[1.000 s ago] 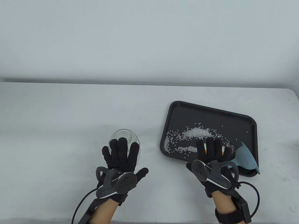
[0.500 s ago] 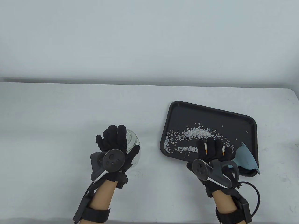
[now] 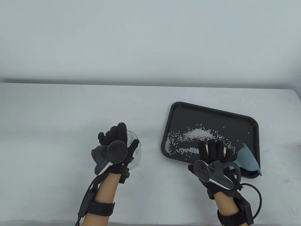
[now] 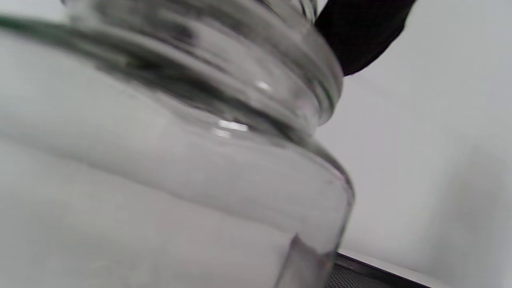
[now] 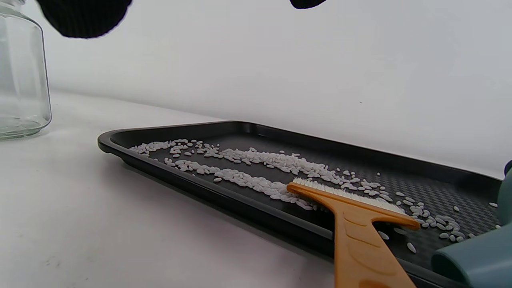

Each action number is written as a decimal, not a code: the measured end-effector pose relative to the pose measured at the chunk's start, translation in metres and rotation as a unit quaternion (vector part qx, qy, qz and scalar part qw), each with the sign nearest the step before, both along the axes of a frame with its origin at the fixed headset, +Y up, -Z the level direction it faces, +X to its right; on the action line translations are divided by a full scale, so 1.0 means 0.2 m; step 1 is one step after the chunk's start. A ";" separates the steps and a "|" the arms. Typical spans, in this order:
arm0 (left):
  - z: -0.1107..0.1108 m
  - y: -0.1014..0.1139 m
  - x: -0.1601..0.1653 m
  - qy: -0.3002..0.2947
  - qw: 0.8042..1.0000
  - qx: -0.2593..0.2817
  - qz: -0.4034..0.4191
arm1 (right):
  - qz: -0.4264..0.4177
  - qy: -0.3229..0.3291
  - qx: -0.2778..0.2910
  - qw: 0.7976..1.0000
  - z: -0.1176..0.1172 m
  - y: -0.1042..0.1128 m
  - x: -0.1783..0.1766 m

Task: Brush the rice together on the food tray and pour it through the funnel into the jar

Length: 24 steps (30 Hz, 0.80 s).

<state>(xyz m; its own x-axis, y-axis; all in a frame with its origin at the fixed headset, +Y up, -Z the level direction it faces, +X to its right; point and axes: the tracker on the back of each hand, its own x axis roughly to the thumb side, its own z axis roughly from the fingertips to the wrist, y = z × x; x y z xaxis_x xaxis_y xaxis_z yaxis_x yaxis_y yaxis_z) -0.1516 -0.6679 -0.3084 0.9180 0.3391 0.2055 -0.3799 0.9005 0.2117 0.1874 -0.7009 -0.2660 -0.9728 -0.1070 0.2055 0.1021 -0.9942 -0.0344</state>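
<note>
A clear glass jar (image 3: 136,154) stands on the white table, left of the tray. My left hand (image 3: 126,137) grips its neck, fingers curled over the far side and thumb on the right. The jar (image 4: 200,160) fills the left wrist view, with one black fingertip (image 4: 360,36) above it. Rice (image 3: 195,135) lies scattered in rough lines on the black tray (image 3: 211,110). An orange brush (image 5: 352,224) lies bristles-down in the rice (image 5: 260,160), its handle over the near rim. My right hand (image 3: 212,148) hovers flat above the brush (image 3: 207,151) without holding it. The blue funnel (image 3: 247,160) lies on its side at the tray's near right corner.
The table's far edge (image 3: 150,84) meets a plain wall. In the right wrist view the jar (image 5: 22,80) stands at far left, the funnel (image 5: 476,260) at the bottom right, and bare table lies between jar and tray rim (image 5: 160,164).
My left hand has moved forward from lying flat over the jar and curled its fingers round the jar's neck. The right hand, brush and funnel have stayed put.
</note>
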 end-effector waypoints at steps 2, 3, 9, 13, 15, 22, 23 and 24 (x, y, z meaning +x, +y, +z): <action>-0.01 0.00 0.00 0.000 1.000 0.004 -0.014 | -0.001 0.000 0.000 1.000 0.00 0.00 0.00; -0.01 0.00 0.00 0.001 1.000 0.005 -0.021 | -0.002 -0.001 0.000 1.000 0.00 0.00 0.00; -0.01 -0.01 0.01 -0.010 0.999 0.028 -0.036 | -0.005 0.000 0.000 1.000 0.00 0.00 0.00; -0.01 0.00 -0.01 -0.013 0.999 0.039 -0.025 | -0.010 0.002 0.004 1.000 0.00 0.01 0.01; 0.01 0.02 -0.02 -0.015 0.998 0.060 -0.011 | -0.012 0.002 0.006 1.000 0.00 0.01 0.01; 0.12 0.06 -0.20 -0.018 0.985 0.135 0.104 | -0.013 0.002 0.013 1.000 0.00 0.01 0.01; 0.14 0.06 -0.23 -0.010 0.985 0.139 0.100 | -0.013 0.002 0.013 1.000 0.00 0.01 0.01; 0.16 0.04 -0.27 0.006 0.986 0.142 0.092 | -0.013 0.001 0.013 1.000 0.00 0.01 0.01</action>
